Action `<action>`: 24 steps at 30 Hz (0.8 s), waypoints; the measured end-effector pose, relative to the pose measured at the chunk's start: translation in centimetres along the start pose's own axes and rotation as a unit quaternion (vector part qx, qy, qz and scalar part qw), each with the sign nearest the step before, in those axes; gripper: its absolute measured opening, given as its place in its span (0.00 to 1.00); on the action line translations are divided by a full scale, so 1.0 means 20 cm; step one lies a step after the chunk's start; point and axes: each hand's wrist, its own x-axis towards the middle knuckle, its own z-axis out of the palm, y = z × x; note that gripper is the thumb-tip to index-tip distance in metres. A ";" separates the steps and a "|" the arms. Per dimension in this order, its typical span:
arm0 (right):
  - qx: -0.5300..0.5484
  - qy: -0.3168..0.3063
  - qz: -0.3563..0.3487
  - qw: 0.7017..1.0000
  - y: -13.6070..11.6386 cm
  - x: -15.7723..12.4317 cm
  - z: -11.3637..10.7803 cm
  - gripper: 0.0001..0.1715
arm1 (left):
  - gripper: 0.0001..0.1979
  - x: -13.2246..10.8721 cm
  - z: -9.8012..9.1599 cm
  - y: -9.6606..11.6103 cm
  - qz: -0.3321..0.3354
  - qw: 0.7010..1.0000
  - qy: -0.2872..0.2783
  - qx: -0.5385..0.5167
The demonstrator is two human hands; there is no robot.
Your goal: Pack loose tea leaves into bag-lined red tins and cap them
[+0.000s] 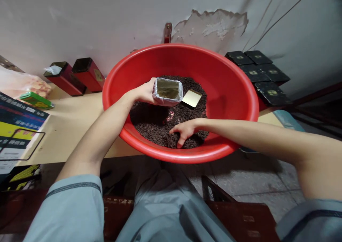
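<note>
My left hand is closed around an open rectangular tin wrapped or lined with clear plastic. The tin is above a large red basin, with its mouth toward me and its inside showing. Dark loose tea leaves cover the basin's bottom. My right hand reaches into the leaves, thumb and forefinger spread; the other fingers are partly hidden. A gold square lid lies on the leaves, right of the tin.
Two red open tins stand left of the basin on the wooden table. Several black-topped tins stand to the right. A green box, a plastic bag and a printed carton are at far left. Behind is a wall.
</note>
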 end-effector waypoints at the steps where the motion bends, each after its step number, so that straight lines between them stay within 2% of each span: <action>1: 0.001 0.014 -0.019 1.000 -0.02 0.01 0.00 0.55 | 0.45 0.00 0.00 0.01 -0.001 1.000 0.001 -0.004; 6: -0.002 0.133 -0.095 0.987 -0.12 0.00 -0.09 0.34 | 0.42 0.00 0.01 0.02 0.009 1.000 0.002 -0.023; 10: 0.028 0.183 -0.158 0.970 -0.17 -0.10 -0.22 0.20 | 0.43 -0.01 0.00 0.01 -0.011 1.000 0.011 -0.017; 13: 0.048 0.240 -0.176 0.953 -0.18 -0.21 -0.32 0.19 | 0.43 -0.02 0.00 0.03 -0.051 0.998 0.024 -0.003; 17: 0.063 0.342 -0.165 0.923 -0.20 -0.29 -0.46 0.23 | 0.38 -0.03 0.00 0.06 -0.038 0.999 0.022 -0.011; 20: 0.080 0.386 -0.117 0.911 -0.23 -0.26 -0.57 0.21 | 0.35 -0.02 0.00 0.06 -0.015 1.000 0.012 -0.014; 24: 0.029 0.474 -0.062 0.878 -0.26 -0.16 -0.65 0.19 | 0.37 -0.01 -0.01 0.02 -0.043 0.999 0.011 -0.002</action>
